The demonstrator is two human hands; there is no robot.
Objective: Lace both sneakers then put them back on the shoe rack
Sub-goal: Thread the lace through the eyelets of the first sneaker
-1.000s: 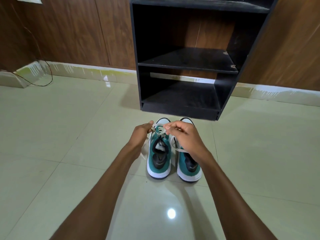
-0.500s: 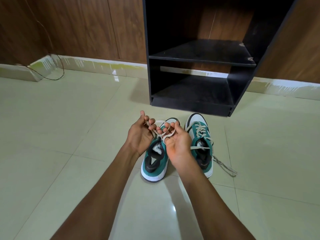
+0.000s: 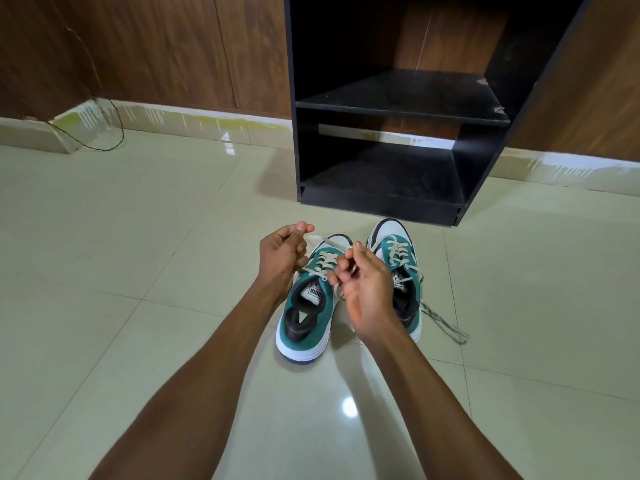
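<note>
- Two green-and-white sneakers are sitting side by side on the tiled floor (image 3: 138, 271), toes pointing toward the black shoe rack (image 3: 478, 174), just in front of its base.
- Left sneaker (image 3: 304, 323) is standing upright, heel toward the camera, its cream lace (image 3: 323, 261) crossing the eyelets in several rows.
- Left hand (image 3: 282, 252) is hovering over the near left side of that sneaker's toe, fingers curled, thumb and forefinger pinching one end of the lace; a strand is running from under the hand down to the eyelets.
- Right hand (image 3: 367, 289) is hanging palm-up between the two sneakers, fingers curled in, pinching the other end of the same lace; a short length is dangling below the palm.
- Right sneaker (image 3: 398, 258) is lying partly behind the right hand, laced across the front, its loose lace ends (image 3: 446, 323) trailing on the floor to the right of the heel.
- Both forearms are reaching in from the bottom edge, converging on the shoes.
- Rack shelves are showing dark and dusty; the lower shelf is sitting just above floor level.
- Brown wood panelling (image 3: 156, 46) is backing the scene, with a pale skirting strip at its foot.
- A thin dark cable (image 3: 110, 133) is looping on the floor by the far left corner.
</note>
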